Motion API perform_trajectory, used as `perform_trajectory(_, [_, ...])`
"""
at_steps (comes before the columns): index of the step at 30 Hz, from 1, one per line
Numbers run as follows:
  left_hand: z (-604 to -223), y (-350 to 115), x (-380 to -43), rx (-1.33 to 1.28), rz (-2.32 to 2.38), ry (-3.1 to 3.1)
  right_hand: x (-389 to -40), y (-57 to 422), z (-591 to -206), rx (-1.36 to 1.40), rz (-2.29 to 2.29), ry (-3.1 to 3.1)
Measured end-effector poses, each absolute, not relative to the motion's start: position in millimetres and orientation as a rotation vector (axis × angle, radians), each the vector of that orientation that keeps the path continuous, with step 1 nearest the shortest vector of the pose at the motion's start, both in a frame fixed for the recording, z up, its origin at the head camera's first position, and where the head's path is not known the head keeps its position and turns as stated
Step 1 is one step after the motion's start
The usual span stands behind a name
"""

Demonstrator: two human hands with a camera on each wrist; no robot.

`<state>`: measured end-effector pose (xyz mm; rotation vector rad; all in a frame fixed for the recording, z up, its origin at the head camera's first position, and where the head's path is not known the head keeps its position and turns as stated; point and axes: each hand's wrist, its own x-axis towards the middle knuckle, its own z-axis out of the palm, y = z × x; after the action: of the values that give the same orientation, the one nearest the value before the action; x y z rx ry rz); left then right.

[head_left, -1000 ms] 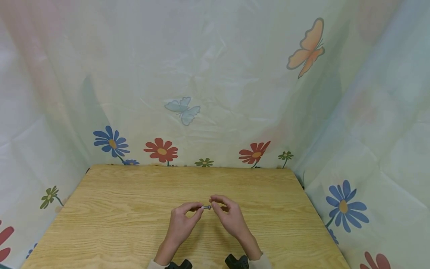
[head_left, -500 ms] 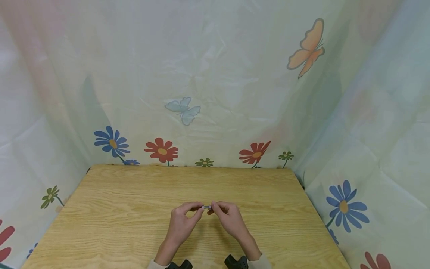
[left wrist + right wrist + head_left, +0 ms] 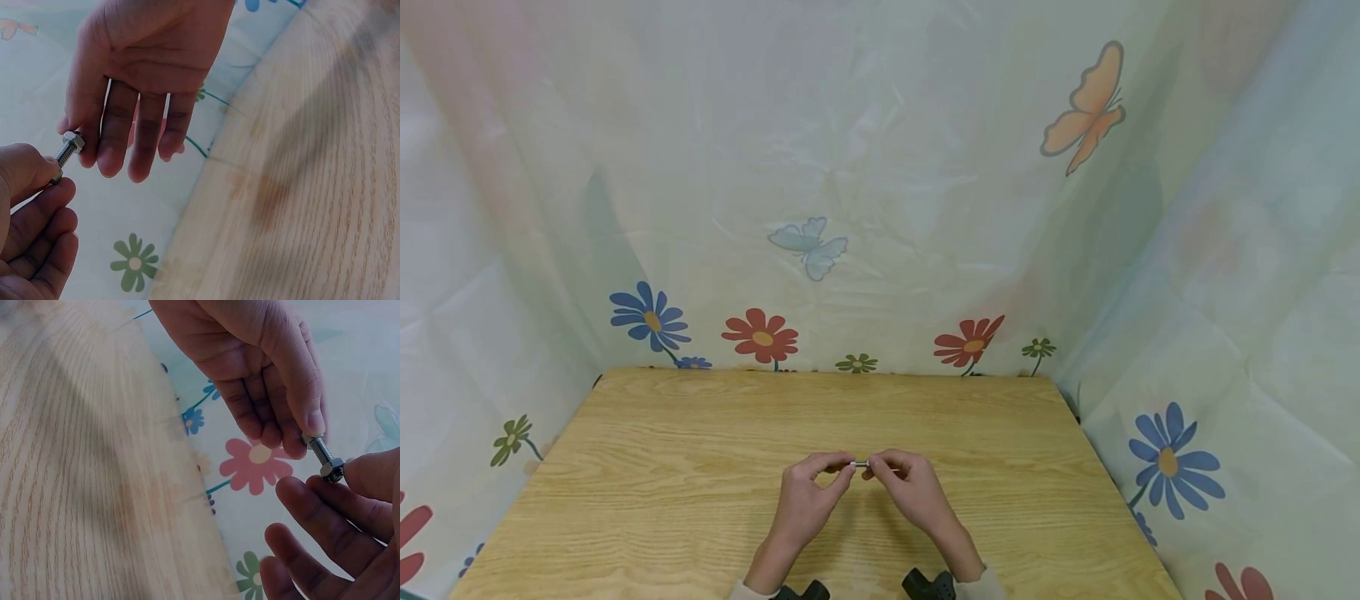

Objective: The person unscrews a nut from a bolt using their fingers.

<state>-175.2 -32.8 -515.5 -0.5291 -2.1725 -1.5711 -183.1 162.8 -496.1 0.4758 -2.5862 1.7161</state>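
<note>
A threaded metal bolt [image 3: 321, 450] is held in the air above the table, roughly level between the two hands. My left hand [image 3: 805, 497] pinches one end of it between thumb and forefinger, covering most of that end. On the other end sits a hex nut [image 3: 332, 470]. My right hand [image 3: 919, 493] has its thumb and fingertips at this nut, pinching it from the side, while its other fingers stay loosely extended. From the left wrist, the nut [image 3: 73, 142] shows against the right fingertips, with bare thread between both hands.
A light wood-grain table [image 3: 685, 433] lies beneath the hands. Curtains [image 3: 880, 167] printed with flowers and butterflies hang behind it and at both sides. Dark wrist devices [image 3: 929, 583] sit by the pale sleeves.
A second ago my right fingers were spread just off the nut; they have since come in and pinch it. My left hand has kept its place on the bolt.
</note>
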Motion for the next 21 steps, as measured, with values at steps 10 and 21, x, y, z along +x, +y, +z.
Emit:
perform_trajectory(10, [-518.2, -33.4, -175.8, -0.515, -1.568, -2.182, -182.4, 162.9, -494.8, 0.519, 1.717, -2.582])
perform_trajectory(21, [-517.6, -33.2, -175.8, -0.498, -1.579, -2.181, -182.6, 162.0, -493.4, 0.538, 1.630, -2.561])
